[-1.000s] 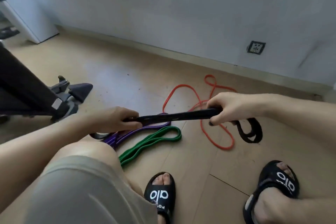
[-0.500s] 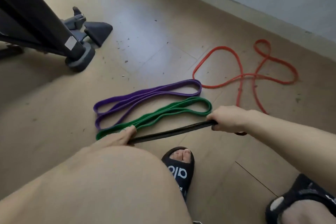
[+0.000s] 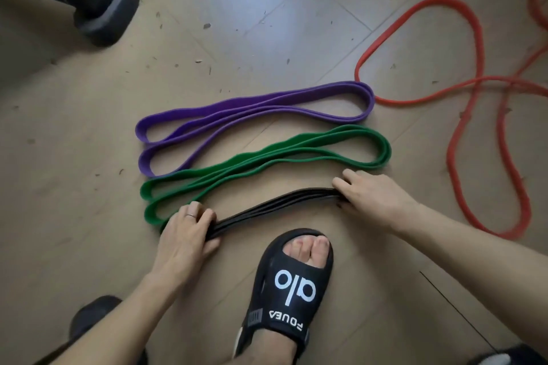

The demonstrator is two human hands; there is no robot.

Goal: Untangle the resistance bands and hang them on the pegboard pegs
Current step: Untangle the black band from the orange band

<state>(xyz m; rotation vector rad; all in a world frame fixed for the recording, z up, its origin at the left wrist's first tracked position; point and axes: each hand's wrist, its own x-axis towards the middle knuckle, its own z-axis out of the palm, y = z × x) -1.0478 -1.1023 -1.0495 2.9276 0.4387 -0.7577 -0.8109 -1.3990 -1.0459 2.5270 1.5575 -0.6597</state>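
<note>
Black band now lowered from mid-air to floor, folded; left hand and right hand clamped on its ends. Just beyond: green band, purple band. Red band right, still looped; hanging pending.

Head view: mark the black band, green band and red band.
black band [image 3: 275,210], head view, middle of the folded strands between the hands
green band [image 3: 382,151], head view, right-hand bend
red band [image 3: 456,130], head view, left strand of the loose loop

Black slide sandal on wood floor; black stand foot upper left.
</note>
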